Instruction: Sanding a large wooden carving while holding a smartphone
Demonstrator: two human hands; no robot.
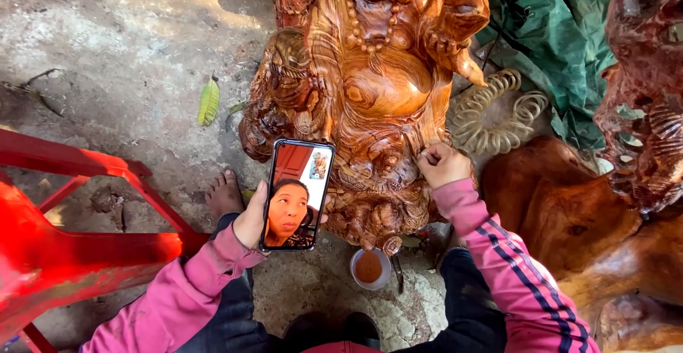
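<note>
A large carved wooden statue [370, 90], glossy orange-brown, stands on the concrete ground in front of me. My left hand [252, 218] holds a dark smartphone [297, 195] upright, its screen lit with a video call. My right hand [442, 165] is closed and pressed against the lower right side of the statue; something small may be pinched in its fingers, but I cannot tell what. Both arms wear pink sleeves. A small cup [370, 267] of brown liquid sits on the ground below the statue's base, between my knees.
A red plastic chair [78, 246] stands at the left. More carved wood [640, 111] and a rounded wooden block [569, 211] crowd the right. A coiled hose [494, 114] and green tarp [562, 33] lie behind. My bare foot [224, 193] rests left of the statue.
</note>
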